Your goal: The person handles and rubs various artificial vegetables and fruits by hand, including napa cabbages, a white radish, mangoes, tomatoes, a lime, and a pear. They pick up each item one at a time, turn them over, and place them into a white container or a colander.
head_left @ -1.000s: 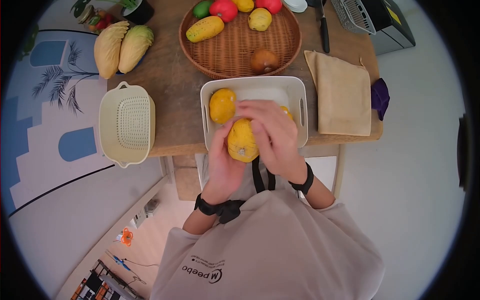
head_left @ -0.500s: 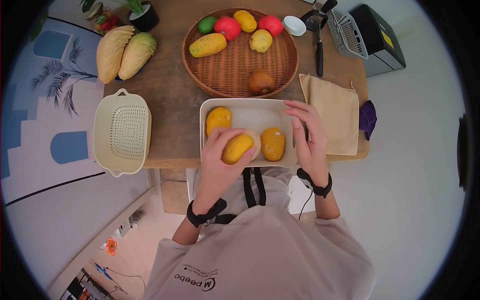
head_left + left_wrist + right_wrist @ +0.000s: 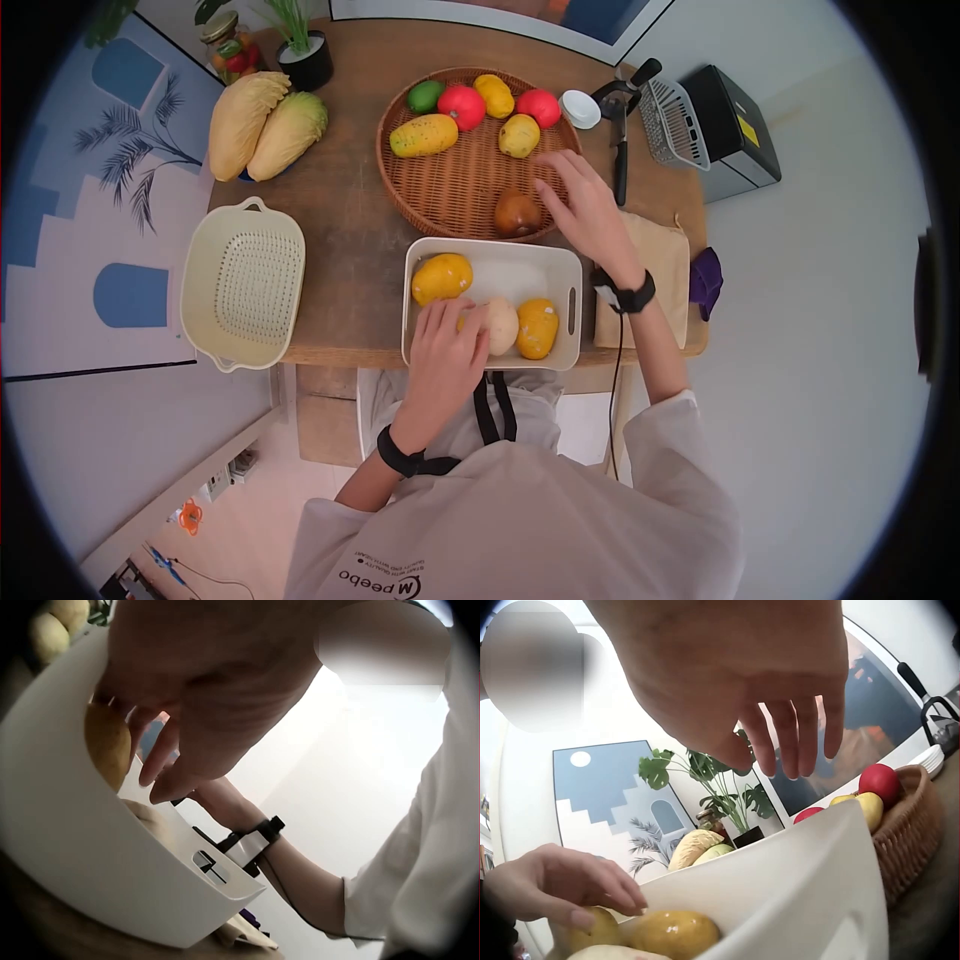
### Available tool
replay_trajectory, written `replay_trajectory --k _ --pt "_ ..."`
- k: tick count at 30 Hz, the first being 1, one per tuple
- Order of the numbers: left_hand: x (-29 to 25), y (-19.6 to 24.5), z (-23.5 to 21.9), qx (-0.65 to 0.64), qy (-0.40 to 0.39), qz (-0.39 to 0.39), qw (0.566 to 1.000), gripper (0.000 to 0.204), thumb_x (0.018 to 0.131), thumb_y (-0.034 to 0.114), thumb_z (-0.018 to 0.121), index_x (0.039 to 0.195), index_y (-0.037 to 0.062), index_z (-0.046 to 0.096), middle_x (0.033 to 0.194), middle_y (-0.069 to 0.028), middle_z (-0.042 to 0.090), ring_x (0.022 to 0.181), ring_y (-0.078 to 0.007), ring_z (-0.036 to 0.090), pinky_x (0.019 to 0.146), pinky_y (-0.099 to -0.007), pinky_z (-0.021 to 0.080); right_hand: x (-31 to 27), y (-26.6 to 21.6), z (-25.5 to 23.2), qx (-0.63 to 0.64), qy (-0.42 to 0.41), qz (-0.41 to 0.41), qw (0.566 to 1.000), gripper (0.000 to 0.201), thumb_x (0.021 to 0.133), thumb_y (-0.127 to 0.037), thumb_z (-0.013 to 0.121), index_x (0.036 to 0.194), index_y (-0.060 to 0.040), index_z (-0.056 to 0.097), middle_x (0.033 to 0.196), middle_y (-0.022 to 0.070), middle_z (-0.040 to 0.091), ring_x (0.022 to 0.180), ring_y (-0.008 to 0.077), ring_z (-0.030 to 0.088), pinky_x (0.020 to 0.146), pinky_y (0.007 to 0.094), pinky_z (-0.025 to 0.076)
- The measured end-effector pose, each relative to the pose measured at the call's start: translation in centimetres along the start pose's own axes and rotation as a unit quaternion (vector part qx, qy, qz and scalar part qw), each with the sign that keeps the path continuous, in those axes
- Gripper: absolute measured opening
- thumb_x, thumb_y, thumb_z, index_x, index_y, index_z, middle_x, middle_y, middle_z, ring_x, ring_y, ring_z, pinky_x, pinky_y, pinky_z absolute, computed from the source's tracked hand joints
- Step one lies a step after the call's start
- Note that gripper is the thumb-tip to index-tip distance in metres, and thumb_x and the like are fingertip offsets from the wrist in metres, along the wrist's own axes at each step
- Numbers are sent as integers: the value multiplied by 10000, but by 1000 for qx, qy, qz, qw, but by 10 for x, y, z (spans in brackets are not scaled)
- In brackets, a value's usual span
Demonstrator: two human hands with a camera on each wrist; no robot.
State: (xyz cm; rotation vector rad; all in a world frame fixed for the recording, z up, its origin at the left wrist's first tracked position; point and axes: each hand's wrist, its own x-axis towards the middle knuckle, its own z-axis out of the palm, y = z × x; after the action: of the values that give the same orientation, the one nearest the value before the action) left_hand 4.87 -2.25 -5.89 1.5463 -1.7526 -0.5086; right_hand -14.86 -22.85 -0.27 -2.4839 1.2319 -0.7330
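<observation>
My left hand (image 3: pixel 440 355) lies over the near left part of a white bin (image 3: pixel 412 345), its fingers loosely extended. Beneath them, an oval yellow fruit (image 3: pixel 596 931) shows in the right wrist view. A pale round piece of produce (image 3: pixel 501 326) sits right at the fingertips. Two more oval yellow fruits, one at the back left (image 3: pixel 441 278) and one at the right (image 3: pixel 538 328), lie in the bin. My right hand (image 3: pixel 592 215) is raised near the right rim of a wicker basket (image 3: pixel 455 195), fingers spread and holding nothing. The nearest thing in the basket is a brown round fruit (image 3: pixel 517 213).
The basket also holds several red, yellow and green fruits. A cream colander (image 3: pixel 245 285) stands left, below two cabbages (image 3: pixel 285 135). A knife (image 3: pixel 621 172) lies right of the basket, with a beige cloth (image 3: pixel 655 270) and a grey rack (image 3: pixel 675 122) nearby.
The yellow fruit, first between both hands, then in the left hand, is now down in the bin under the left fingers. My right hand has moved forward to the basket's edge.
</observation>
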Motion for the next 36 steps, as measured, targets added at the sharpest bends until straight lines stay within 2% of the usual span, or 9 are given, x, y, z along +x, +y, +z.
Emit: replay_trajectory --k 4,5,7,10,12,17,26,32,36 --pt "6 17 -23 -99 39 26 994 272 905 9 742 1176 28 731 1241 -178 695 1199 -403 650 1088 -461 510 46 65 44 -131 8 -117 984 487 938 -172 744 1383 -40 596 1297 209 636 1221 396 634 994 495 552" --pt "5 26 -39 -140 31 18 990 331 888 26 776 1211 12 703 1219 -153 704 1182 -420 669 1136 -531 503 56 81 57 -170 17 -139 975 516 921 -179 758 1392 -40 598 1306 221 630 1240 403 625 1011 497 550" --pt "-8 55 -93 -161 58 31 985 346 877 16 779 1218 13 715 1213 -140 719 1206 -394 679 1112 -497 525 67 102 80 -206 -18 -110 972 527 937 -239 730 1408 -49 592 1343 230 626 1287 417 606 1044 520 538" --pt "-41 32 -131 -201 244 193 929 281 927 92 704 1184 -19 735 1244 -205 707 1212 -418 671 1064 -522 539 80 119 96 -240 -68 -66 966 617 879 -301 795 1410 -76 577 1324 180 614 1256 389 606 982 521 576" --pt "-47 13 -134 -147 269 133 943 284 936 103 697 1191 -16 730 1244 -201 706 1205 -410 671 1056 -516 541 79 121 102 -252 -25 -66 965 645 846 -335 833 1387 -83 591 1348 186 595 1257 387 604 981 525 578" --pt "-49 -28 -122 -53 195 -28 979 290 957 129 679 1209 -11 717 1242 -189 702 1188 -389 670 1035 -503 546 74 100 84 -209 -116 10 971 754 791 -360 882 1438 -122 576 1400 207 552 1236 416 628 941 541 595" --pt "-51 -42 -129 -41 138 -62 988 306 995 176 648 1240 0 695 1240 -169 697 1157 -351 669 997 -478 555 61 95 72 -128 -182 68 973 813 807 -313 824 1541 -140 522 1407 253 586 1279 433 645 1032 520 556" --pt "-55 -43 -142 -46 140 -61 987 318 1020 207 626 1261 6 680 1238 -155 693 1137 -325 668 972 -462 561 50 92 62 -85 -77 5 993 727 766 -331 906 1384 -128 581 1274 223 627 1135 438 691 940 520 580" --pt "-58 -44 -145 -54 152 -63 985 327 1037 228 612 1276 11 670 1237 -146 690 1123 -309 667 956 -451 565 25 68 38 -29 10 -20 999 682 781 -315 910 1347 -120 583 1283 184 621 1176 426 661 953 517 564"
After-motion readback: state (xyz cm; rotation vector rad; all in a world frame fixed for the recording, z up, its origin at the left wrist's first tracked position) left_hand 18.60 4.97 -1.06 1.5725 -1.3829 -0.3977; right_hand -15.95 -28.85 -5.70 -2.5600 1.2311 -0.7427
